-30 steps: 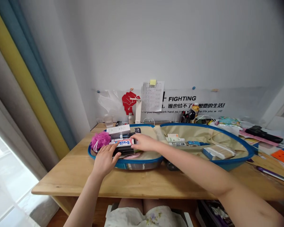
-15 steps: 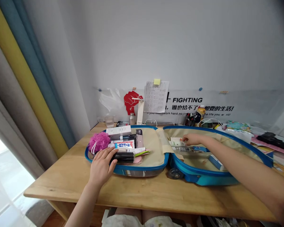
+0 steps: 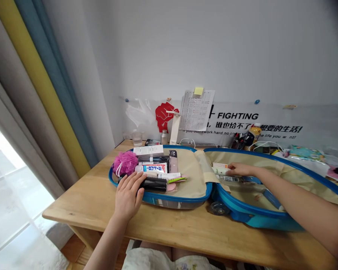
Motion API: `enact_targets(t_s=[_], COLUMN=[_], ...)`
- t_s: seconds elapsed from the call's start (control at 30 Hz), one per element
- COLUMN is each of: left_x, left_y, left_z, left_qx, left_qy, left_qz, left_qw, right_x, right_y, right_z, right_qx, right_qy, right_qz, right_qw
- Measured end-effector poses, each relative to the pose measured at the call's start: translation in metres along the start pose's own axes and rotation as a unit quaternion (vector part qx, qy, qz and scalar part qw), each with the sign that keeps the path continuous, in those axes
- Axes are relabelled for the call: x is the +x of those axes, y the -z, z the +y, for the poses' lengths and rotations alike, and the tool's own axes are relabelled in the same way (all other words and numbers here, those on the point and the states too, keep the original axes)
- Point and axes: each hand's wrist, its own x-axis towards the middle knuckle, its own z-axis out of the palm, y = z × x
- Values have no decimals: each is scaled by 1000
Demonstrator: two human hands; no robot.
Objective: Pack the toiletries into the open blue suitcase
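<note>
A small blue suitcase (image 3: 186,197) lies open on the wooden desk (image 3: 81,202). Its left half holds a pink bath pouf (image 3: 125,162), white boxes (image 3: 148,150), a toothpaste tube (image 3: 152,168) and a black tube (image 3: 154,184). My left hand (image 3: 129,195) rests flat on the front rim of that half, fingers spread, touching the black tube's end. My right hand (image 3: 240,169) reaches into the right half and lies on small tubes and bottles (image 3: 221,170) there; its fingers are curled over them, and whether it grips one is unclear.
Curtains (image 3: 39,93) hang at the left. Along the wall stand a glass (image 3: 137,138), a white lamp (image 3: 174,129), a taped sheet (image 3: 196,110), pens, a bottle (image 3: 253,134) and cables. Clutter fills the desk's right end (image 3: 307,153). My lap is below the desk edge.
My right hand left the toothpaste in the left half and crossed to the small tubes in the right half. The left hand stayed on the rim. The view shifted left.
</note>
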Motion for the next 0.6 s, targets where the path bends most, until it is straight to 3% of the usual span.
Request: enact_targets(t_s=[0.4, 0.6], left_x=[-8, -7], left_y=[-1, -1], left_z=[5, 5], left_qx=[-3, -10], left_qy=[19, 28], left_qz=[-2, -4], left_qw=[1000, 1000], right_x=[-7, -12], right_y=[6, 11], right_z=[5, 0], right_qx=[33, 66], right_qy=[8, 23], right_qz=[28, 10], right_qw=[999, 997])
